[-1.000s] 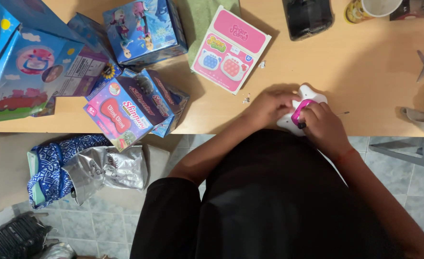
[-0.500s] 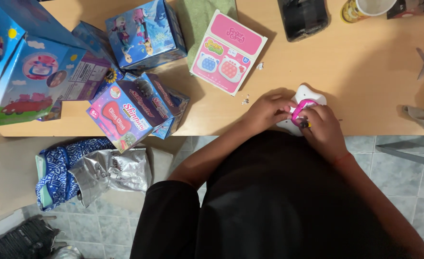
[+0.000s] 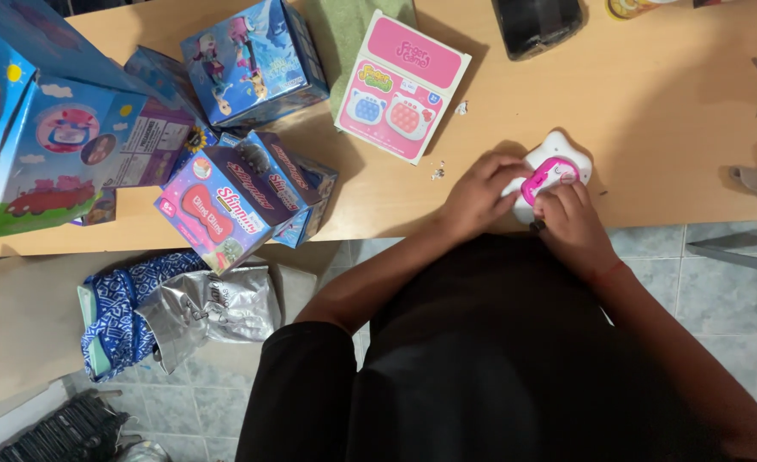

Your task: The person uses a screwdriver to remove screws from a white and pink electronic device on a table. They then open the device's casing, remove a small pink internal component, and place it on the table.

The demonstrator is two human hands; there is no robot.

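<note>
Count, head view:
- Hands: two, left hand and right hand, both on one white-and-pink toy.
- Flat pink-and-white toy box: one.
- Pink-purple carton: one.
- Blue cartoon boxes: one upright, at least two at left edge.
- Silver foil bag on floor: one.
- Blue patterned cloth: one.
- Black case: one.

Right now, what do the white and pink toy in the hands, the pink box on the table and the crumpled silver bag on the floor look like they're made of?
White and pink toy, gripped by left hand and right hand: probably hard glossy plastic, with smooth rounded edges. Pink box: printed cardboard, with flat faces and sharp corners. Silver bag: likely metallised foil or plastic film, with shiny creases.
</note>
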